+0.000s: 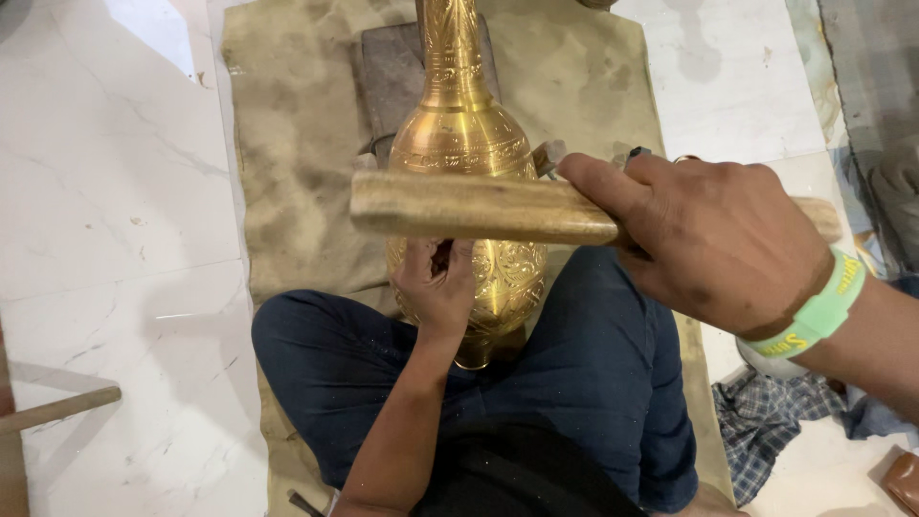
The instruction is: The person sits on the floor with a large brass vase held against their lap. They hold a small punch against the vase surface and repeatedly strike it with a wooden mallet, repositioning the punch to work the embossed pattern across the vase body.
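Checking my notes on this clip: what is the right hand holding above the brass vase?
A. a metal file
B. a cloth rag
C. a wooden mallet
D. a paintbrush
C: the right hand grips a wooden mallet held across the brass vase.

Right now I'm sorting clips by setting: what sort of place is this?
Probably a metal-craft workshop on the floor. An engraved, long-necked golden brass vase lies on a stained tan cloth over white marble tiles; the left hand steadies it, and the right hand holds a wooden mallet.
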Available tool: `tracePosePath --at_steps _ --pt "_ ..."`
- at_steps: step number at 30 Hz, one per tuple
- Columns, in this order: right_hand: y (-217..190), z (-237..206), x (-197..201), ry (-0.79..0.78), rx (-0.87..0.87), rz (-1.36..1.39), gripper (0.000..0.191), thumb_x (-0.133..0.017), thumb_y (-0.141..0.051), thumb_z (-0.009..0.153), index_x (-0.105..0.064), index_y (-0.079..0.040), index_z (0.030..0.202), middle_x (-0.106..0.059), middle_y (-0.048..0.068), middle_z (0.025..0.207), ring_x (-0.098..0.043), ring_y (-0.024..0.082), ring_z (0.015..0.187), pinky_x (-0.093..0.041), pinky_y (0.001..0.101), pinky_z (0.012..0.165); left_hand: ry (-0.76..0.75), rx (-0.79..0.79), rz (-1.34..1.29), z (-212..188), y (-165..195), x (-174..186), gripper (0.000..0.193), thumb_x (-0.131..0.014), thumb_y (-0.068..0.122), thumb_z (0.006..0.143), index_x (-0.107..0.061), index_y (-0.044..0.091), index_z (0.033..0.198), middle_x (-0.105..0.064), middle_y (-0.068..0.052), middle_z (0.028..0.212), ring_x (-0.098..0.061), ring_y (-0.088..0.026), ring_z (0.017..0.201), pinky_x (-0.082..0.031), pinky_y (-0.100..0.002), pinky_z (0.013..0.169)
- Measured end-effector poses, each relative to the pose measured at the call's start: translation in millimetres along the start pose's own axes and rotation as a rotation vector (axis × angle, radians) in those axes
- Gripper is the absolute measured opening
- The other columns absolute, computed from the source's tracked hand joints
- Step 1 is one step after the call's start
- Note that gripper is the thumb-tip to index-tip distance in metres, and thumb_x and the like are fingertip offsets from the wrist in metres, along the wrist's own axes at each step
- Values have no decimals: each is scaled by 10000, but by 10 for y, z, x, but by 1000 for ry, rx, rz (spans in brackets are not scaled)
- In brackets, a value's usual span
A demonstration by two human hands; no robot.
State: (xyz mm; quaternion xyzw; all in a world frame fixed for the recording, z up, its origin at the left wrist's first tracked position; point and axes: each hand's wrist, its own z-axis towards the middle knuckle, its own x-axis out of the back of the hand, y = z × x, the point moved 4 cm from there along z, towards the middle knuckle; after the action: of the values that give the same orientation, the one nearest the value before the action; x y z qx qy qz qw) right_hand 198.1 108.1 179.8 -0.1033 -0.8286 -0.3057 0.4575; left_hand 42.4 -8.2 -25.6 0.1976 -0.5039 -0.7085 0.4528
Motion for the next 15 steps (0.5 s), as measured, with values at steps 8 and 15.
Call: tracePosePath --at_steps 8,15 --pt "31 -69 29 44 -12 -156 576 -496 -360 1051 -382 -322 1614 -633 17 750 -627 129 537 -495 282 437 8 -11 -43 12 16 32 265 -835 141 939 -679 16 1114 -750 -47 844 -695 -77 719 -552 -234 654" --pt "-54 -93 55 242 75 60 637 -588 -335 976 -392 -226 1572 -656 17 763 -630 137 528 -506 287 433 -23 25 5 -5 -32 23 255 -836 133 946 -703 9 1124 -750 -57 806 -652 -69 660 -516 -226 612"
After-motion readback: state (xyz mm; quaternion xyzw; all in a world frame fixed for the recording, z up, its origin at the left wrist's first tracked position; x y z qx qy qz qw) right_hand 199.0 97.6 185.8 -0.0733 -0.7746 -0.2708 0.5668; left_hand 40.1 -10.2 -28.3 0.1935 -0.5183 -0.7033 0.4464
